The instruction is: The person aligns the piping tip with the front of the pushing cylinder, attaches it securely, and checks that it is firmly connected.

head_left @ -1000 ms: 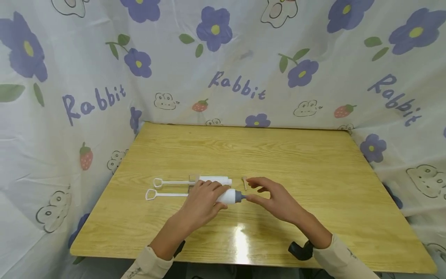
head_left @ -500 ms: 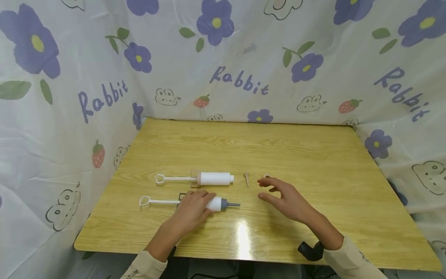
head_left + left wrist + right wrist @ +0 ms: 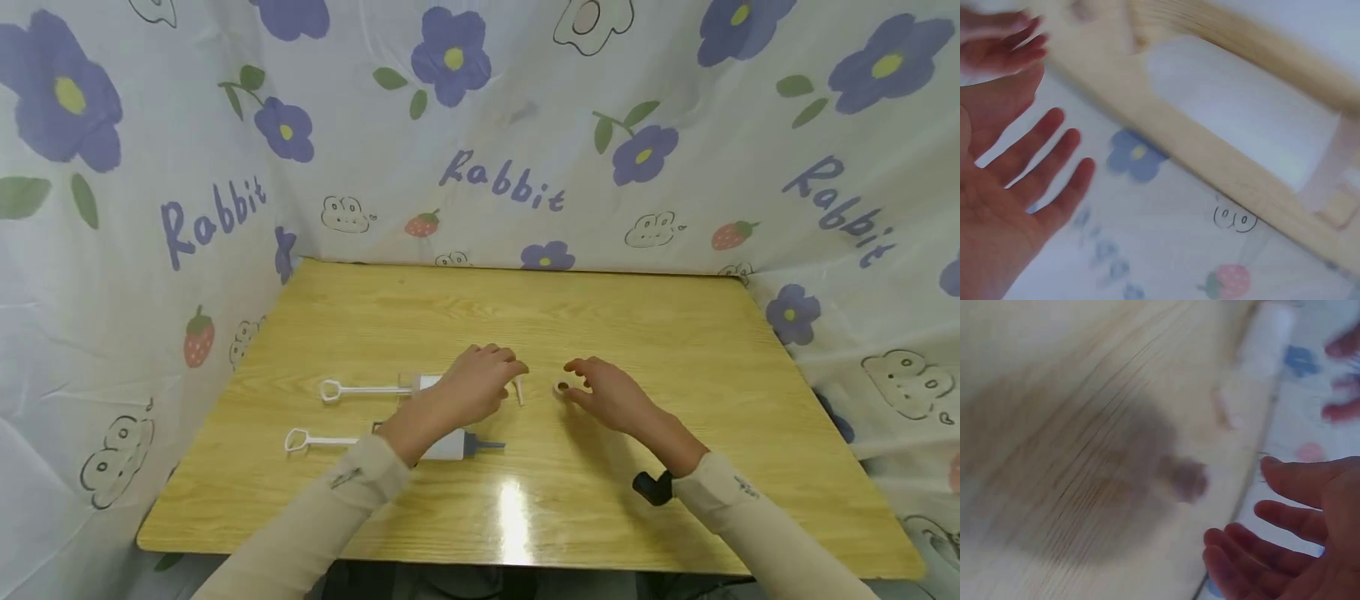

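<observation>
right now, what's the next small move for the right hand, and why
Probably lower the right hand and pinch the cap: that hand holds nothing, and in the right wrist view the cap lies on the table apart from it, while the left hand is nearer the loose nozzle.

The person wears a pale cream top with long sleeves, the left sleeve (image 3: 300, 521) running up from the lower left of the frame and the right sleeve (image 3: 780, 533) from the lower right, both soft and slightly creased, ending in plain cuffs just short of the wrists. Each carries a small dark marking near its cuff, thin and scribble-like, too small to read. Below centre right, a small black rounded device (image 3: 652, 488) sits at the right wrist, beside the cuff, and both hands are bare.
</observation>
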### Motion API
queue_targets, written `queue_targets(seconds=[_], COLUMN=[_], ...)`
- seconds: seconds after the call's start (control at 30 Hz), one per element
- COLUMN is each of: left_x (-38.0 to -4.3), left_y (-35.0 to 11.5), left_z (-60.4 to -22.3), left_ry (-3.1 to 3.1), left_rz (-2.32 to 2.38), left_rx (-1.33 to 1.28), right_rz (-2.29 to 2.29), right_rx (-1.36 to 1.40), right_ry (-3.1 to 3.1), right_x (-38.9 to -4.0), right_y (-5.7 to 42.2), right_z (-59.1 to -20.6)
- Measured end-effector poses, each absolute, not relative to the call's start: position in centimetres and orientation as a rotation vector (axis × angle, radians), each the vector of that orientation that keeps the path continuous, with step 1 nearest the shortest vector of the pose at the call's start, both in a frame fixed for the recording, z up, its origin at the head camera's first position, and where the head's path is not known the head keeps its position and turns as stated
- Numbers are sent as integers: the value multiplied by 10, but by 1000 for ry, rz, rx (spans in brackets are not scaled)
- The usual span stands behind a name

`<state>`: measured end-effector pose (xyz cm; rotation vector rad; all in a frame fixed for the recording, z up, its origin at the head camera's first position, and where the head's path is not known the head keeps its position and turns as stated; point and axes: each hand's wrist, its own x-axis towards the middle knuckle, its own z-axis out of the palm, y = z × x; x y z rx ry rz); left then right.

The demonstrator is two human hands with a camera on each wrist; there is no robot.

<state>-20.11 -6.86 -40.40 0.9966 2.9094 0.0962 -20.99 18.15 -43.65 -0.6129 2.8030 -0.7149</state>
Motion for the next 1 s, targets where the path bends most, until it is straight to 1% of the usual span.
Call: queue_targets(seconds=[0.13,0.3,0.47,0.83,1.0], left_x=[-228,-236,-240,-241,-242], left_y=[-35,-19,-13,-13,-20], left_z=[-426,-451,-461,-461,-449], left_ry=[2773,2696,2706,2730,2801], left_rz=[-296,-525,-544,-507,-453], left_rx=[1011,1005,985,940,919], right_rz=[-525,-495,-503,-523,-588], right_rx=[-633,-665,-689,-691,-644], right_ry=[2797,2817,2885,2892,2907], right_x=[-223,-222,-221,-224,-224], right_y=[168,158,156,159,164], right_z=[-454,-467,-470,-475,-467])
